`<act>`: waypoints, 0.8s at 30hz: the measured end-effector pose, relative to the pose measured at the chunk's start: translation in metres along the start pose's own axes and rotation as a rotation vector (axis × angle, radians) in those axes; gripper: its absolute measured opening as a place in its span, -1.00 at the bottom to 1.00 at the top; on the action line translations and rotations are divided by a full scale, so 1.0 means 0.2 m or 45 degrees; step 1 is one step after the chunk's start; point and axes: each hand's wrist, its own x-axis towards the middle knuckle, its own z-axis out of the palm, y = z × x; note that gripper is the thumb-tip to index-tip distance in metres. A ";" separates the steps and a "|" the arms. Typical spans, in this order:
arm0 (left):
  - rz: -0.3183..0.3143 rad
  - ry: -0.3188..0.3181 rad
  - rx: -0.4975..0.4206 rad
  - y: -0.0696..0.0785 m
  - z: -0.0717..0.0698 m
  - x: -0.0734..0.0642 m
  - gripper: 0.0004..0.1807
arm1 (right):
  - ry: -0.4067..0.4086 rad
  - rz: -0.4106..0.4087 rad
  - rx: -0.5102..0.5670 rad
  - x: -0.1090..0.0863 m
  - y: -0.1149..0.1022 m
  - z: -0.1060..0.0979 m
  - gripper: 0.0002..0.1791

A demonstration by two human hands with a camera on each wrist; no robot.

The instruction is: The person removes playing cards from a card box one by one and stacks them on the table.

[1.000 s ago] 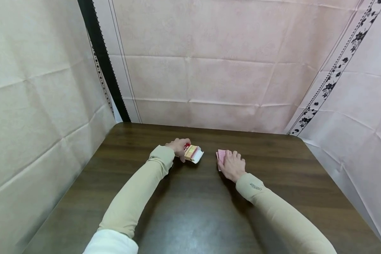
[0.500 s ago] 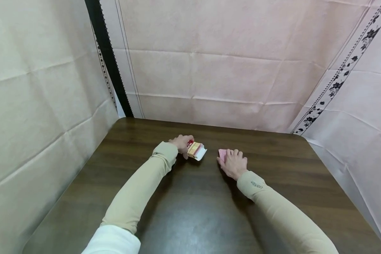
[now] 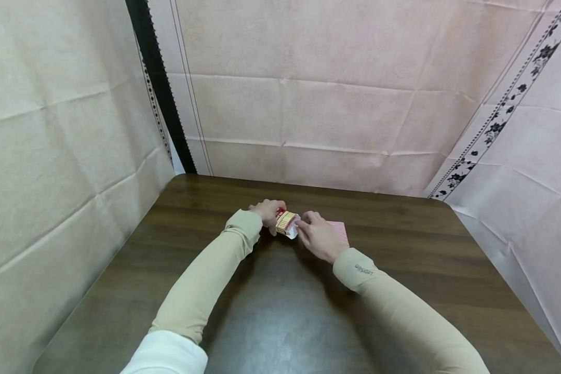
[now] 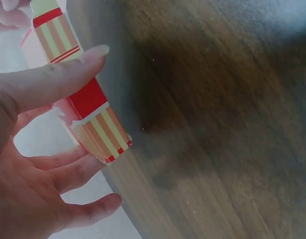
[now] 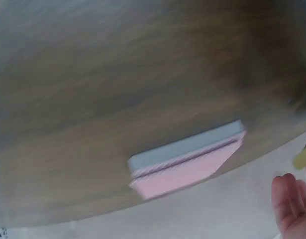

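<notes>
My left hand (image 3: pixel 266 212) holds a small red and yellow striped card box (image 3: pixel 287 222) near the back of the table. In the left wrist view the thumb lies across the striped side of the box (image 4: pixel 109 133), with fingers behind it. The box's end with the white flap faces right. My right hand (image 3: pixel 319 236) is at that end, its fingertips close to the flap; whether they touch it I cannot tell. Just behind the right hand lies a pink-backed deck of cards (image 3: pixel 339 230) on the table. In the right wrist view the deck (image 5: pixel 187 172) shows a pale edge and a slightly stepped stack.
Both hands work over a dark brown wooden table (image 3: pixel 262 322) with rounded far corners. Pale cloth (image 3: pixel 336 114) hangs behind it and at both sides. A black strip (image 3: pixel 161 88) runs down the cloth at the left.
My right hand has let go of the deck of cards and moved left to the box's flap end. The deck stays on the table. The left hand still holds the box.
</notes>
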 end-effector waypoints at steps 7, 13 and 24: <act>0.077 -0.020 -0.004 0.02 0.00 -0.01 -0.14 | -0.223 0.052 -0.029 0.04 -0.07 0.03 -0.70; 0.107 -0.075 -0.012 0.02 -0.01 -0.02 -0.17 | -0.403 0.083 -0.075 0.06 -0.08 0.05 -0.53; 0.042 -0.078 -0.017 -0.05 -0.03 -0.03 -0.15 | -0.252 -0.037 -0.019 0.08 -0.08 0.07 -0.81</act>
